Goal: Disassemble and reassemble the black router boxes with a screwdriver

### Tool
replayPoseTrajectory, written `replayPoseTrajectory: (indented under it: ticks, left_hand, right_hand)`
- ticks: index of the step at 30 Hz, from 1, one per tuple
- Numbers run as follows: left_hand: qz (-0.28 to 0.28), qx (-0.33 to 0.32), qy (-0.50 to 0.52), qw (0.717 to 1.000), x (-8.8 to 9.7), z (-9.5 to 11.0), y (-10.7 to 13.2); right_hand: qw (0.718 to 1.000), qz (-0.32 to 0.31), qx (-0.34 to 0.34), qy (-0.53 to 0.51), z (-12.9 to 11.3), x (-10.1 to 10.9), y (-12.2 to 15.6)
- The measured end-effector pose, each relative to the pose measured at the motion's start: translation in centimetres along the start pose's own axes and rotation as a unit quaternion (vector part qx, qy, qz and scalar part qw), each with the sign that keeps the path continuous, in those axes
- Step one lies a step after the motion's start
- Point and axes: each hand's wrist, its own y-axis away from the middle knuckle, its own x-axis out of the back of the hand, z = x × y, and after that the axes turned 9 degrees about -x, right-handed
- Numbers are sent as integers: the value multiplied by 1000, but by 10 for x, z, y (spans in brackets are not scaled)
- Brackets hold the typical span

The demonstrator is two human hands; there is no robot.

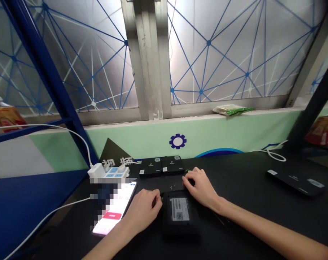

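A black boxy device [180, 216] with a white printed label lies on the black table in front of me. My left hand [146, 207] rests at its left side with curled fingers; a dark object with a green bit shows at the fingertips, too hidden to name. Beyond the device's upper right corner, my right hand [199, 186] is closed in a pinch, and a small green-and-black piece peeks out by its fingers. Between the hands, several tiny metal bits [173, 186] that look like screws lie behind the device. Something thin and dark [219, 218] lies under my right forearm.
Two flat black boxes [161, 167] stand side by side near the wall. At left are a lit phone [116, 207] and a power strip [116, 172] with white cables. Another flat black device [295, 182] lies at right. A green-white packet [232, 109] sits on the window sill.
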Motion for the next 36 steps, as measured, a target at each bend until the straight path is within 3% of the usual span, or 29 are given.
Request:
replayPoseTrajectory:
  ticks: [7, 12, 17, 27, 36]
  left_hand:
    - [-2, -1, 4, 1000, -3, -3, -2]
    - [0, -2, 3, 1000, -4, -3, -2]
    - [-5, 1, -4, 1000, -3, -2, -2]
    - [-8, 21, 16, 1000, -1, -4, 0]
    - [-8, 26, 6, 1000, 1, -1, -1]
  right_hand:
    - [1000, 2, 20, -2, 1, -2, 3]
    - [996, 7, 83, -35, -4, 7, 4]
    - [982, -66, 175, -31, -19, 24, 7]
    - [968, -199, 151, 23, -36, 45, 33]
    - [965, -208, 156, 38, -36, 46, 35]
